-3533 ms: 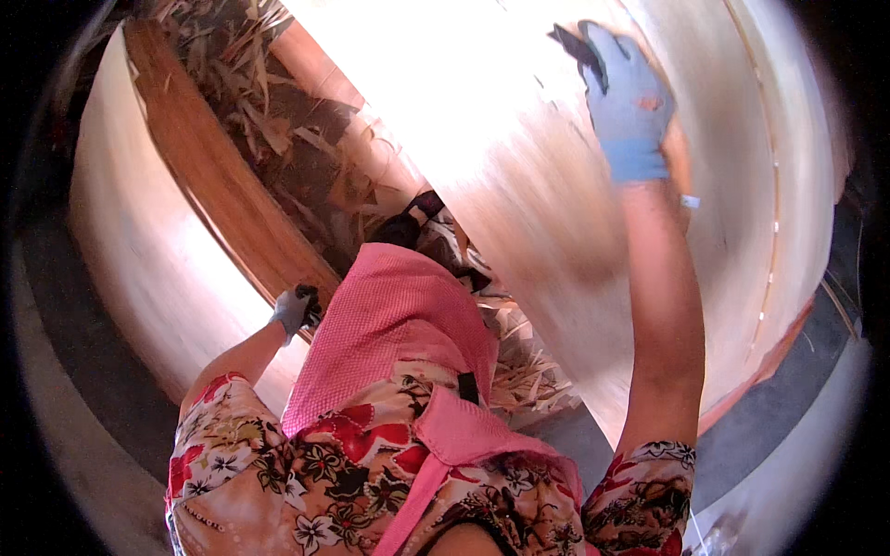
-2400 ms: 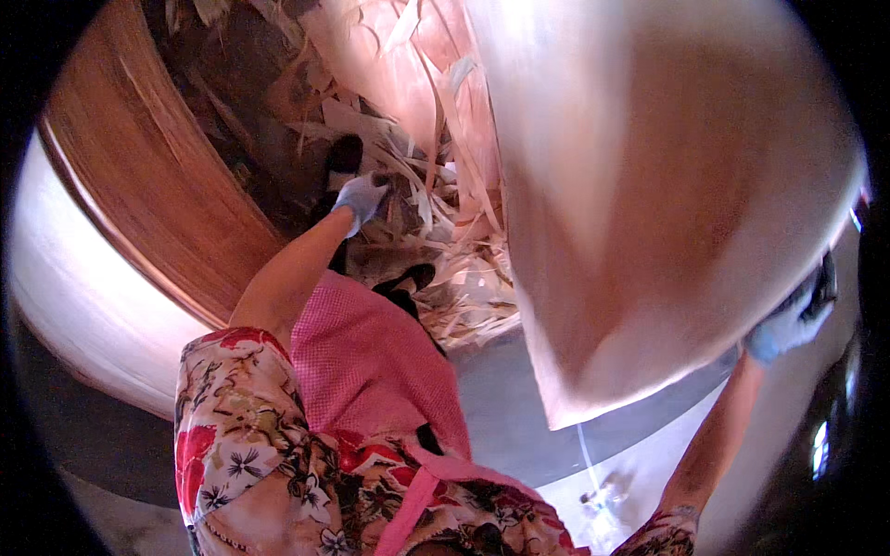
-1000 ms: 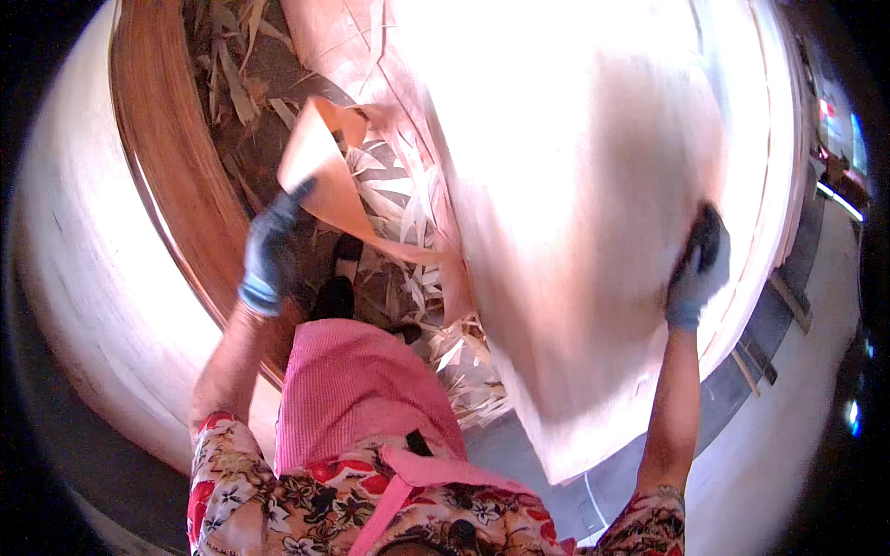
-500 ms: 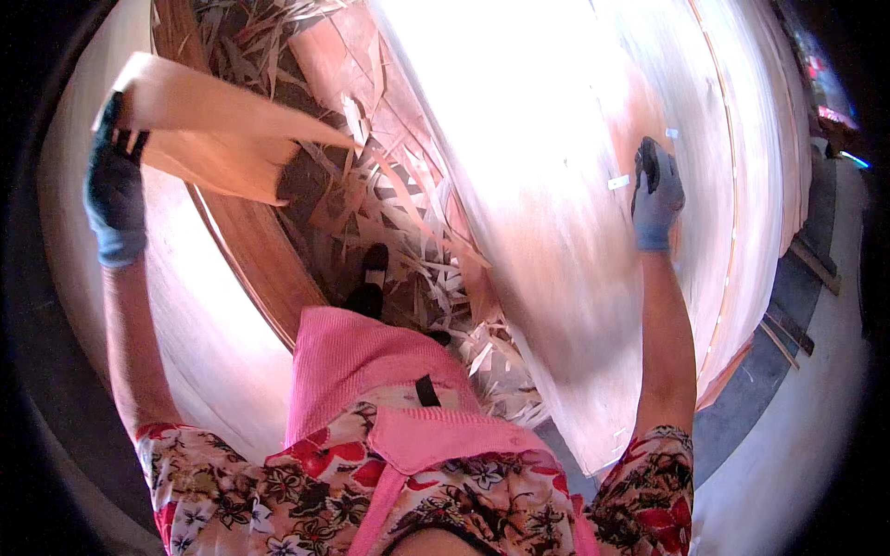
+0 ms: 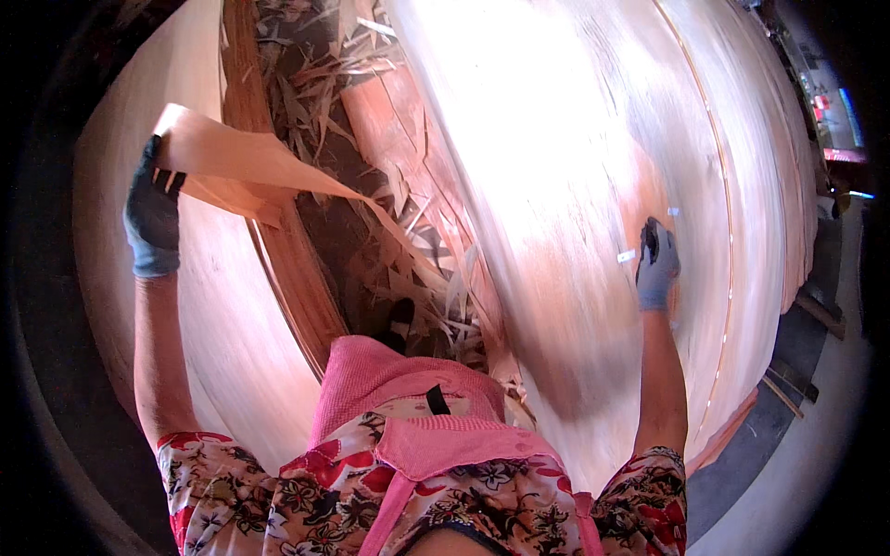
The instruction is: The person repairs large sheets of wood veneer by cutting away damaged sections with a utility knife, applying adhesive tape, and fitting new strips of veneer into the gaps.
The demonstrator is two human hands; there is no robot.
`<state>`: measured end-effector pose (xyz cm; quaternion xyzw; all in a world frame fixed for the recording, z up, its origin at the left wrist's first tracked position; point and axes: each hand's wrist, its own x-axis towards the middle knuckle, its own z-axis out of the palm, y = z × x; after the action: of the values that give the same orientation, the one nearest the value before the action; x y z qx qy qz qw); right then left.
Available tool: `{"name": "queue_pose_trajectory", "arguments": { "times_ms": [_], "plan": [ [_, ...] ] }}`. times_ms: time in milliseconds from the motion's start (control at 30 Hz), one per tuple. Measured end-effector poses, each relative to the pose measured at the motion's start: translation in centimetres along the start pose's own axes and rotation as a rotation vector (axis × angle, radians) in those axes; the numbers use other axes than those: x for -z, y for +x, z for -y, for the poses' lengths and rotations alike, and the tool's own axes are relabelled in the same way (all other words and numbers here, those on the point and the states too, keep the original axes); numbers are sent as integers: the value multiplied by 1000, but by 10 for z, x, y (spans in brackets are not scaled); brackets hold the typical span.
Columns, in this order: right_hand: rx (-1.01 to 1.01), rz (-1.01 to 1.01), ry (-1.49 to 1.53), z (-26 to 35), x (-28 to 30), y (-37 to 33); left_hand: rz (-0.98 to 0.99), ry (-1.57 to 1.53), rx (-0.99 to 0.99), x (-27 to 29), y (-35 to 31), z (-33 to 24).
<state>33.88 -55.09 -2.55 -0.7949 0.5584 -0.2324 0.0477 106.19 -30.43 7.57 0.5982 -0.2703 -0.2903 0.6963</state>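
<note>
My left hand (image 5: pixel 155 218), in a grey-blue glove with dark fingers, grips a thin, torn piece of wood veneer (image 5: pixel 236 167) by its left end. The piece is bent and narrows to a long tail over the gap. On the right, my gloved right hand (image 5: pixel 658 259) rests on a large pale veneer sheet (image 5: pixel 547 232), its fingers curled in. Whether anything is inside those fingers is hidden. Small white tape pieces lie beside it, one tape piece (image 5: pixel 627 256) just left of the fingertips.
A stack of veneer sheets (image 5: pixel 209 306) with layered brown edges stands on my left. Between the stacks, the floor is littered with veneer scraps (image 5: pixel 403 148). My pink apron (image 5: pixel 408 371) is at the near side. Wooden bars (image 5: pixel 788 389) stick out at the right.
The view has shifted, so both stacks and hands sit lower in the picture. My left hand still grips the veneer piece; my right hand stays by the same tape pieces.
</note>
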Motion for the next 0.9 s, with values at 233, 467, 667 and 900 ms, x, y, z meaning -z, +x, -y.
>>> {"name": "queue_pose_trajectory", "arguments": {
  "times_ms": [233,467,667,900],
  "plan": [
    [25,6,-83,37,8,12,33,90,-105,16,-12,-22],
    [-10,0,-97,33,12,8,-33,18,-108,3,17,-26],
    [-122,-1,264,21,13,-6,-93,1,-25,-36,53,1],
    [-59,114,49,45,26,11,-72,154,-68,-91,129,13]
  ]
}}
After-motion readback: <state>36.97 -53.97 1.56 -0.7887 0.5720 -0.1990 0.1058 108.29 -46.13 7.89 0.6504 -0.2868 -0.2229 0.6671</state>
